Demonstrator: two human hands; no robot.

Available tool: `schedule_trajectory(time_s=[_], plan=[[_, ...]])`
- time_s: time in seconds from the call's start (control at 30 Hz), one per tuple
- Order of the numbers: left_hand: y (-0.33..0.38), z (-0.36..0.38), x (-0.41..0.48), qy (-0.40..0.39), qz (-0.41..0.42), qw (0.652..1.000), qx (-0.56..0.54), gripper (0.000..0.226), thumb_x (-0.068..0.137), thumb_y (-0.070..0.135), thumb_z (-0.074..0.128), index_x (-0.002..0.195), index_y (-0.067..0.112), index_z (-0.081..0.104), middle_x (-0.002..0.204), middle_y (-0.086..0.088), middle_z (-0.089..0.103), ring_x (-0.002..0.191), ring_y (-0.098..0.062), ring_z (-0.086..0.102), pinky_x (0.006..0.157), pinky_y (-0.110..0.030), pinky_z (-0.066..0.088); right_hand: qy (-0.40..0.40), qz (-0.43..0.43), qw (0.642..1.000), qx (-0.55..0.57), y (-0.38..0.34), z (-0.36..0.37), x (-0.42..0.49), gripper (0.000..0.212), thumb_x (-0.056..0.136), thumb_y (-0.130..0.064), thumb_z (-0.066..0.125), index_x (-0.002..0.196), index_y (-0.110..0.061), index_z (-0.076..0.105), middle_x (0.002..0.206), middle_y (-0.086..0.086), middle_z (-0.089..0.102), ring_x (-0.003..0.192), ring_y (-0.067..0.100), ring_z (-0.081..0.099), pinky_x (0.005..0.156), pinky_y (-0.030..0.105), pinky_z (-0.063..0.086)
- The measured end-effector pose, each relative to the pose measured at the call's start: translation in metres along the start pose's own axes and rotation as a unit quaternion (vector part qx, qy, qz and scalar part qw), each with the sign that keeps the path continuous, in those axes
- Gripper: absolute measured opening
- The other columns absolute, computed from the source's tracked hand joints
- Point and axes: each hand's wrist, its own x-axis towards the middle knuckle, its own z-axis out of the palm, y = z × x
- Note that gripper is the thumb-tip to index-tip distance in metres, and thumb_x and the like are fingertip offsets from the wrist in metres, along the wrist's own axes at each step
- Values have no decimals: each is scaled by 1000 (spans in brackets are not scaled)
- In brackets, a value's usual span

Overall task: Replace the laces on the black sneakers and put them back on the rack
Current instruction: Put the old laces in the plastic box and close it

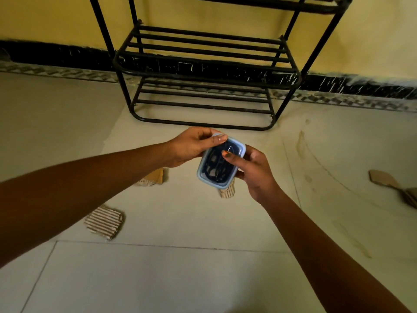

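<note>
Pale blue plastic is clamped from both sides: the left hand's [191, 146] fingers [220, 138] pinch the far corner of the small lidded box [200, 171], while the right hand [255, 172] curls round its right side, thumb pressed on the clear lid [234, 148]. Dark coils [213, 170] inside, probably the laces, hang in mid-air above the floor [158, 267], before the rack [203, 71]; no sneakers show. The box's long axis runs away from the person toward the rack, lid up. A lid popping off suddenly could tip it and spill the coils among the cardboard scraps [105, 222].
</note>
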Motion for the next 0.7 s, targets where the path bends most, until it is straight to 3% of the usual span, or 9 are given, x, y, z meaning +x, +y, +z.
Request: schedule_trajectory(time_s=[0.1, 0.33, 0.5, 0.7], plan=[[5, -4, -1, -6, 10, 1000, -21, 38, 75, 34, 59, 107, 14, 63, 98, -2, 67, 92, -13, 65, 78, -22, 55, -5, -19, 1000, 3, -2, -2, -1, 34, 77, -11, 72, 108, -1, 62, 106, 18, 67, 95, 29, 67, 77, 39, 58], [8, -6, -2, 17, 68, 998, -5, 19, 84, 9, 61, 102, 14, 65, 100, 5, 67, 91, -6, 66, 74, -19, 53, 1, -88, 994, -62, -3, -4, -1, 26, 77, -20, 74, 100, -17, 63, 98, 5, 68, 95, 23, 66, 79, 37, 57], [6, -4, -5, 8, 91, 995, 34, 13, 84, 5, 61, 89, 16, 65, 96, 1, 68, 88, -5, 66, 75, -18, 53, 4, -116, 988, -100, -1, -10, -1, 29, 77, -18, 75, 103, -9, 66, 97, 6, 69, 92, 23, 66, 78, 34, 57], [5, -1, -6, 14, 113, 992, 57, 12, 85, 6, 61, 91, 16, 65, 99, -2, 67, 93, -12, 64, 83, -25, 54, 11, -129, 986, -105, -2, -11, -4, 23, 76, -15, 75, 97, -12, 66, 91, 2, 70, 87, 17, 67, 74, 26, 56]])
